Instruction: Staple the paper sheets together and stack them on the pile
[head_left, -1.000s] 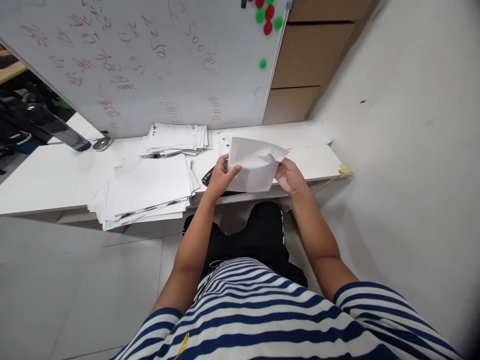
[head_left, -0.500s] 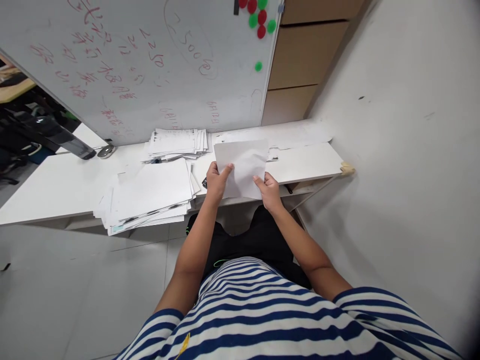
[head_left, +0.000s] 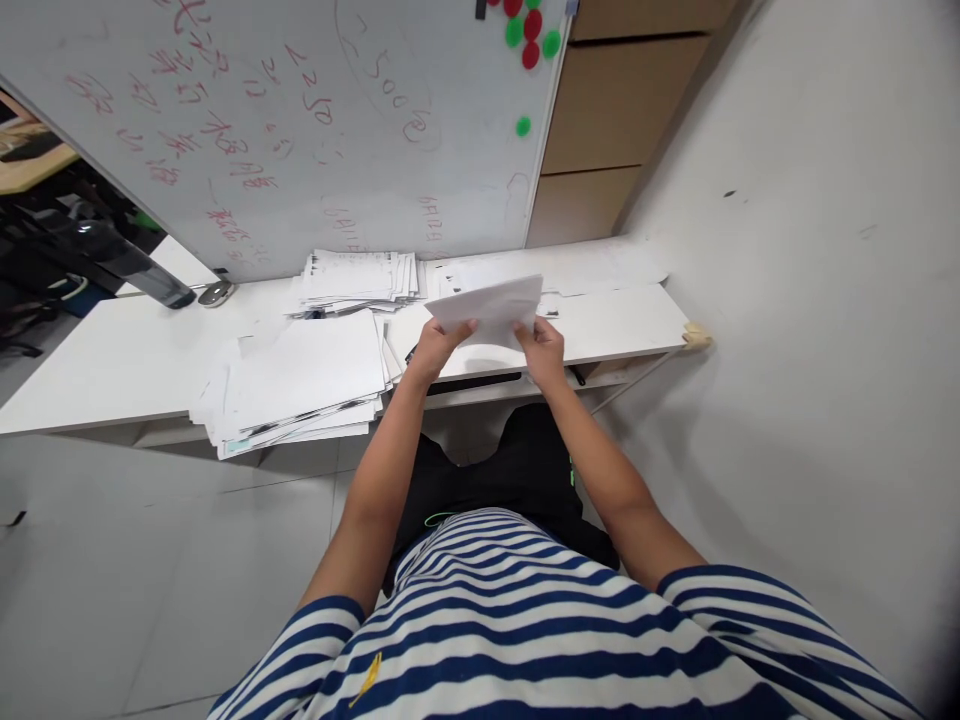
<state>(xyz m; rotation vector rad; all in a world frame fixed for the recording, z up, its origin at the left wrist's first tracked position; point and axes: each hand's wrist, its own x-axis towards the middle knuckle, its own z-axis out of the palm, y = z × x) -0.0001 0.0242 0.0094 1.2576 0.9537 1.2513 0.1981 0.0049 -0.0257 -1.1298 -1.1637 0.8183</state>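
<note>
A plain white sheet of paper (head_left: pixel 491 308) is held up in front of me, tilted over the front edge of the desk. My left hand (head_left: pixel 441 346) pinches its left side, thumb on the near face. On the right side my right hand (head_left: pixel 541 350) grips it the same way. Whether it is one sheet or a few together I cannot tell. Left of my left hand lies a large stack of papers (head_left: pixel 304 370), its sheets uneven and overhanging the desk edge. Behind that sits a second, smaller stack of papers (head_left: pixel 352 277).
The white desk (head_left: pixel 615 320) runs along a whiteboard (head_left: pixel 450 90) with red writing and round magnets. A dark transparent bottle (head_left: pixel 142 268) lies at the left beside a round metallic object (head_left: pixel 216 293). Brown boxes (head_left: pixel 600 110) and a white wall (head_left: pixel 810 300) bound the right side.
The paper has tipped from nearly facing me to a flatter angle, its lower edge now less visible. Both hands have risen slightly, still gripping it. The view has shifted a little.
</note>
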